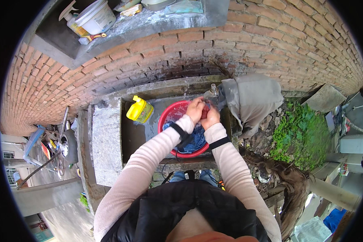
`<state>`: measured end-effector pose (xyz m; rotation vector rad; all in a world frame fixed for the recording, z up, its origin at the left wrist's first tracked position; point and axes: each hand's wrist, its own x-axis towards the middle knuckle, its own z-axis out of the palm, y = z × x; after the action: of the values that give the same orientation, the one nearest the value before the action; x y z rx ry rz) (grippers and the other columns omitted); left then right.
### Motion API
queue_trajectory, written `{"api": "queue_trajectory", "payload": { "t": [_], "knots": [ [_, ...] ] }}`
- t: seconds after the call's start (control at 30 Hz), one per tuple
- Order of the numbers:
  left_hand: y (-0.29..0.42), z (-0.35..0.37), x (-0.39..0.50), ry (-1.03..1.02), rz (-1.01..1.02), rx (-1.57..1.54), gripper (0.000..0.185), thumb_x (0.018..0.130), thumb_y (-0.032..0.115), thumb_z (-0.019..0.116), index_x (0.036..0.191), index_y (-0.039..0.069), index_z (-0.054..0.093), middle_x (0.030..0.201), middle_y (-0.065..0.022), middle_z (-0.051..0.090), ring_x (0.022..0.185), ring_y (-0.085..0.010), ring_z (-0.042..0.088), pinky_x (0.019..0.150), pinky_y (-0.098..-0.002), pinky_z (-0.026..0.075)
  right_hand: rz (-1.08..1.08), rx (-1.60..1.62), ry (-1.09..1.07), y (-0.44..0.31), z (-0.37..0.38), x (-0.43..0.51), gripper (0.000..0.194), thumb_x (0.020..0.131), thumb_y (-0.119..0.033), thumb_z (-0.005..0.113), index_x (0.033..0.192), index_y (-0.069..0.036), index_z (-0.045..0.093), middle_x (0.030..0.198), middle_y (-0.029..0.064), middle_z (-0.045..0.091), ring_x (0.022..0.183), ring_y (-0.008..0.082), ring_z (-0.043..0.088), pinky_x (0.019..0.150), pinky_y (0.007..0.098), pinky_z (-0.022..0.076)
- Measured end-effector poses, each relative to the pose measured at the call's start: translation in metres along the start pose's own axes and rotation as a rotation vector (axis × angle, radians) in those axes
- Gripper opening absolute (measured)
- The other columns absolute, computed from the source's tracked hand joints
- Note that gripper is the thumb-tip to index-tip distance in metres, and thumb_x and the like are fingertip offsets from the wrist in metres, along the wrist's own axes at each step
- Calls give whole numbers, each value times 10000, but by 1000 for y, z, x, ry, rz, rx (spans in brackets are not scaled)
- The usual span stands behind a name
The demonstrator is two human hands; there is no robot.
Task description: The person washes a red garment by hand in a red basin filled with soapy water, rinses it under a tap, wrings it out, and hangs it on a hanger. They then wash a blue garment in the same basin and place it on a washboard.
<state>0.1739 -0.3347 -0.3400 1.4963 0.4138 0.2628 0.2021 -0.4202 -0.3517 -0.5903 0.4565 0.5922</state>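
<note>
My left hand (195,110) and my right hand (211,117) are close together over the right side of a red plastic basin (161,127). Between them they hold a small dark red thing (204,112), mostly hidden by the fingers, so its kind is unclear. Just beyond my hands stands a metal water tap (213,88). Wet blue denim cloth (193,141) lies in the basin, with sudsy water (174,116) around it. To the left, a yellow plastic detergent bottle (140,110) stands in the concrete sink (133,133).
A ridged washboard slab (107,142) forms the sink's left side. Grey cloth (254,99) drapes over its right end. On a ledge (169,22) above are a white tub (96,18), a spray bottle (74,22) and a scrub brush (90,38). A brick wall (157,50) rises behind.
</note>
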Motion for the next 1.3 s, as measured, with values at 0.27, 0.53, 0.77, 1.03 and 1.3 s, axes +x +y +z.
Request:
{"api": "queue_trajectory", "payload": {
  "t": [0.27, 0.53, 0.77, 1.03, 1.3],
  "knots": [
    [-26, -29, 43, 248, 94, 725, 241, 906, 202, 541, 880, -16, 640, 965, -199, 654, 948, -383, 590, 882, -416, 453, 2, -259, -117, 1, -11, -3, 305, 998, -224, 456, 1267, -81, 444, 1239, 106, 553, 1092, 253, 570, 933, 466, 461],
    [-4, -14, -3, -311, -120, 81, 132, 945, 164, 560, 935, 44, 616, 867, 10, 594, 845, -114, 535, 801, -266, 440, 401, 53, 100, -20, -18, -1, 461, 984, -450, 376, 1208, -72, 513, 1188, 128, 571, 1135, 304, 526, 1006, 510, 406],
    [-6, -19, 20, 75, 107, 570, 272, 871, 160, 634, 1104, 21, 619, 977, -108, 661, 932, -203, 623, 843, -287, 483, 408, 104, -131, -19, -4, 5, 357, 980, -356, 422, 1193, -89, 526, 1192, 110, 591, 1107, 280, 568, 976, 452, 436],
    [0, -9, 24, 91, 19, 495, 250, 893, 242, 587, 920, -4, 622, 904, -200, 632, 843, -346, 611, 743, -397, 477, 399, 102, 16, -22, -10, -19, 545, 905, -510, 496, 1295, -130, 476, 1293, 123, 525, 1213, 302, 482, 1024, 519, 366],
    [-9, 10, -25, -10, 203, 692, 286, 906, 293, 554, 940, 29, 660, 959, -188, 589, 977, -357, 525, 890, -430, 402, 84, -134, -24, 11, -15, -1, 326, 991, -158, 372, 1277, -59, 493, 1287, 143, 530, 1161, 302, 530, 989, 445, 440]
  ]
}}
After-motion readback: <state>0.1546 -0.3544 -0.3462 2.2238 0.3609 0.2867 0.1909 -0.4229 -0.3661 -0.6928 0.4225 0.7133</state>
